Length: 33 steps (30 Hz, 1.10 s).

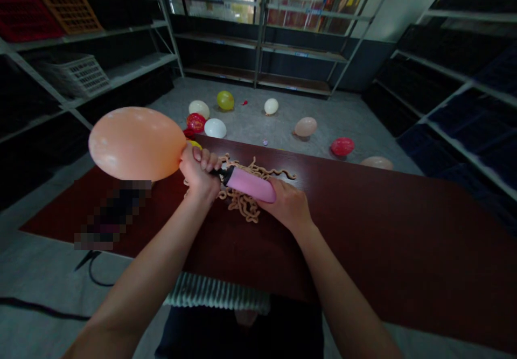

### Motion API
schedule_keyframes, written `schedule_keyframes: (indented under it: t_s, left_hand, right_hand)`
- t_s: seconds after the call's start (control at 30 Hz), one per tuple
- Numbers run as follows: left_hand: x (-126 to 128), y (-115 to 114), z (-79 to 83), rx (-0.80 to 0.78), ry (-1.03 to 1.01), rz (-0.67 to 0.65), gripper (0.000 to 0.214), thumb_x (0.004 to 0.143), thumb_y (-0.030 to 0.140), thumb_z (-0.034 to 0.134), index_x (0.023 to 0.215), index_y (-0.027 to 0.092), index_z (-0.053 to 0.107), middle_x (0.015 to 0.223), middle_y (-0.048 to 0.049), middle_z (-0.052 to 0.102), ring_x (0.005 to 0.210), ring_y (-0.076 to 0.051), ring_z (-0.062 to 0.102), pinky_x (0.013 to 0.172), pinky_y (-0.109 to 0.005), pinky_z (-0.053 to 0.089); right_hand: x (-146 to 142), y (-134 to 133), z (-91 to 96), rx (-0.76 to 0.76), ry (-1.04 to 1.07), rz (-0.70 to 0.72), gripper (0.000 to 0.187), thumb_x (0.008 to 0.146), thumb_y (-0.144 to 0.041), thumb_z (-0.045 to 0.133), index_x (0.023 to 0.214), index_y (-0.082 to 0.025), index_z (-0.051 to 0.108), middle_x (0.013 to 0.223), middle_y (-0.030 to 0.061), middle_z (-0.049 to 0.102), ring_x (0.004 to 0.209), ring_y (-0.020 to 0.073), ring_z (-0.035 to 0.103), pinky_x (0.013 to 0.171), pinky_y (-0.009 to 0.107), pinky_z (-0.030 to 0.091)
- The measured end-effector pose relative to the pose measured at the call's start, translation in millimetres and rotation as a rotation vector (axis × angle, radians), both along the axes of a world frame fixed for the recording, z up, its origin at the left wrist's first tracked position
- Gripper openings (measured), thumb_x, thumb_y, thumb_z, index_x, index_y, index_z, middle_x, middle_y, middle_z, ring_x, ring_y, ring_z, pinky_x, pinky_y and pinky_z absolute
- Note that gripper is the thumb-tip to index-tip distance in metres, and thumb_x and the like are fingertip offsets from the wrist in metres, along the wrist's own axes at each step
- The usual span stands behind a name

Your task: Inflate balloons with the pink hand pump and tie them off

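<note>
A large, swollen peach balloon [135, 143] sticks out to the left from my left hand [200, 170]. The fingers of that hand are closed round the balloon's neck, at the black nozzle end of a pink hand pump [250, 184]. My right hand [288, 203] grips the other end of the pump, which is held tilted over the table. Beneath the pump lies a tangle of tan wavy strands [244, 208] on the dark red-brown table [363, 230]. How the balloon's mouth sits on the nozzle is hidden by my left fingers.
On the floor beyond the table lie several balloons, among them a yellow one [225, 100], a red one [342, 146] and a white one [271, 106]. Metal shelves [258, 41] stand around. A pixelated dark object [115, 213] is at the table's left, near a black cable [44, 309].
</note>
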<state>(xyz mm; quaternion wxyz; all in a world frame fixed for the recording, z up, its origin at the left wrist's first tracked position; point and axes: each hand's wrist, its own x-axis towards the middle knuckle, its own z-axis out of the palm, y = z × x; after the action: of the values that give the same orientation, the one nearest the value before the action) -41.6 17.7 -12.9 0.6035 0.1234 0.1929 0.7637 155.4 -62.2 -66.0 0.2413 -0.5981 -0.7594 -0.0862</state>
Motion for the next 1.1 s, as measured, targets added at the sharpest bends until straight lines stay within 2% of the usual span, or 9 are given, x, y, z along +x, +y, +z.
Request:
schedule_keyframes:
  t_s: [0.1,0.23,0.47,0.57,0.7,0.93,1.0,1.1]
  left_hand:
    - [-4.3,2.0,1.4,0.007,-0.008,0.002,0.051,0.101,0.03,0.053,0.059,0.019,0.026,0.044,0.0076,0.02,0.032,-0.007,0.023,0.036,-0.021,0.024]
    - [-6.5,6.0,-1.8,0.018,-0.014,0.019,0.052,0.096,0.033,0.063,0.061,0.02,0.027,0.045,0.0083,0.02,0.032,-0.007,0.024,0.036,-0.021,0.024]
    - [-18.0,17.8,-4.3,-0.039,-0.046,0.139,0.042,0.101,0.02,0.043,0.061,0.02,0.03,0.045,0.0075,0.024,0.032,-0.007,0.023,0.037,-0.022,0.021]
    - [-27.7,22.4,-4.1,-0.032,-0.056,0.164,0.041,0.099,0.017,0.041,0.06,0.02,0.029,0.045,0.0071,0.024,0.032,-0.008,0.024,0.038,-0.023,0.02]
    - [-42.2,26.0,-2.2,0.027,-0.016,0.18,0.044,0.099,0.022,0.048,0.06,0.021,0.027,0.045,0.007,0.023,0.033,-0.008,0.023,0.04,-0.024,0.021]
    - [-67.4,25.4,5.5,0.005,0.098,0.151,0.055,0.099,0.042,0.059,0.06,0.02,0.026,0.045,0.0078,0.02,0.035,-0.007,0.022,0.042,-0.025,0.023]
    - [-69.8,24.6,5.6,0.024,0.074,0.142,0.056,0.1,0.043,0.057,0.059,0.02,0.026,0.045,0.0072,0.019,0.035,-0.008,0.021,0.042,-0.026,0.022]
    - [-67.0,20.7,8.6,0.023,-0.02,0.151,0.053,0.107,0.039,0.044,0.061,0.02,0.027,0.045,0.0063,0.018,0.035,-0.008,0.019,0.042,-0.027,0.018]
  right_hand:
    - [-0.9,1.7,2.0,0.026,0.034,0.026,0.046,0.082,-0.053,0.071,0.111,-0.018,0.067,0.103,0.01,0.076,0.087,0.0239,0.072,0.073,0.031,0.05]
    - [-2.0,3.1,3.1,0.023,0.023,0.017,0.049,0.081,-0.056,0.071,0.111,-0.018,0.068,0.102,0.0092,0.076,0.089,0.024,0.071,0.073,0.03,0.049]
    - [14.6,4.9,-0.4,0.105,-0.064,-0.007,0.049,0.084,-0.053,0.07,0.117,-0.016,0.066,0.109,0.0111,0.075,0.093,0.0234,0.07,0.072,0.03,0.048]
    - [25.8,2.4,1.8,0.141,-0.118,-0.016,0.048,0.086,-0.055,0.067,0.116,-0.017,0.065,0.105,0.0104,0.074,0.09,0.0236,0.069,0.071,0.031,0.047]
    - [41.9,-0.4,5.5,0.174,-0.166,-0.043,0.046,0.089,-0.056,0.063,0.113,-0.017,0.066,0.101,0.0108,0.072,0.088,0.0243,0.067,0.071,0.031,0.045]
    - [54.5,-1.9,7.2,0.144,-0.131,-0.057,0.045,0.09,-0.056,0.061,0.112,-0.017,0.065,0.1,0.0106,0.072,0.092,0.0251,0.065,0.075,0.032,0.046]
    - [51.9,-2.7,6.5,0.119,-0.104,-0.044,0.046,0.089,-0.056,0.062,0.113,-0.017,0.065,0.101,0.0103,0.072,0.092,0.0249,0.066,0.076,0.032,0.046]
    - [46.1,-3.5,4.8,0.08,-0.087,-0.035,0.048,0.088,-0.056,0.063,0.115,-0.016,0.064,0.102,0.0112,0.073,0.09,0.0255,0.067,0.076,0.033,0.047]
